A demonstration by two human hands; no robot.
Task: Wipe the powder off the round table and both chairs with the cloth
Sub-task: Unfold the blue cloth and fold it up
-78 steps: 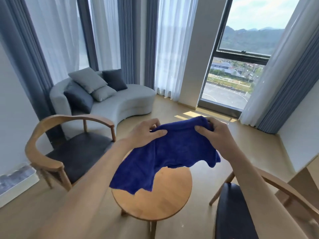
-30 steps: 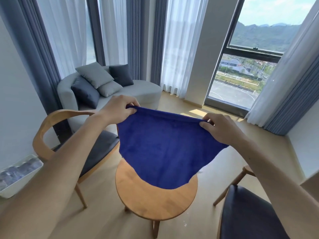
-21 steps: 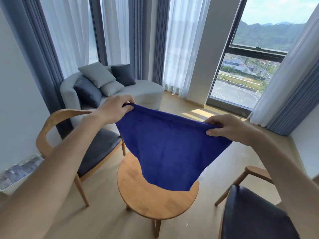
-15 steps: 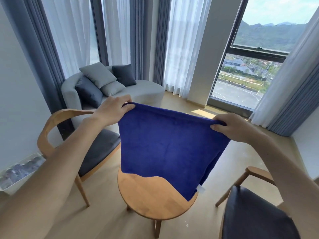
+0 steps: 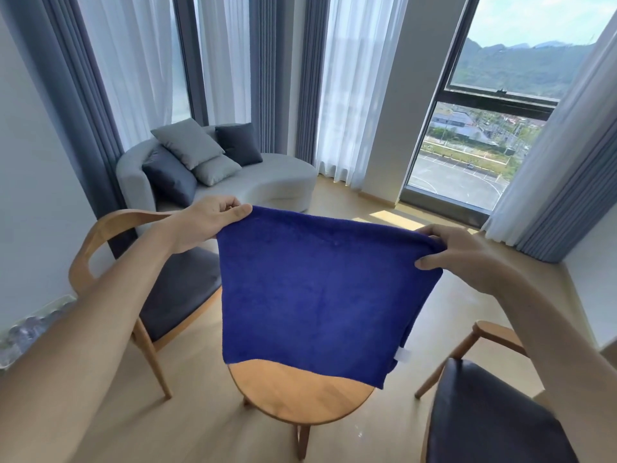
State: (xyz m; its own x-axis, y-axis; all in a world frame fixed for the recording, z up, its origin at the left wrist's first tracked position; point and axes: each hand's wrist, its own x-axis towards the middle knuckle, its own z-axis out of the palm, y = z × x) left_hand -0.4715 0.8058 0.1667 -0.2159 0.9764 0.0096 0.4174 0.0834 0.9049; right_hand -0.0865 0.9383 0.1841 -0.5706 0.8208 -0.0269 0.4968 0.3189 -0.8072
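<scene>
fingers of left hand and right hand pinching the blue cloth's top corners

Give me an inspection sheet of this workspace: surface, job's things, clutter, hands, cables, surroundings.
Surface: round table, wooden; far part hidden behind the cloth; no powder discernible on the visible part.
Job's things: blue cloth held spread out in the air above the table, white tag at its lower right edge. Left chair and right chair, wooden with dark seats, flank the table.
Clutter: nothing seen on the table.
Hands: left hand pinches the cloth's top left corner; right hand grips the top right corner.
Cables: nothing seen.
Surroundings: grey sofa with cushions, curtains, window, wood floor.
</scene>
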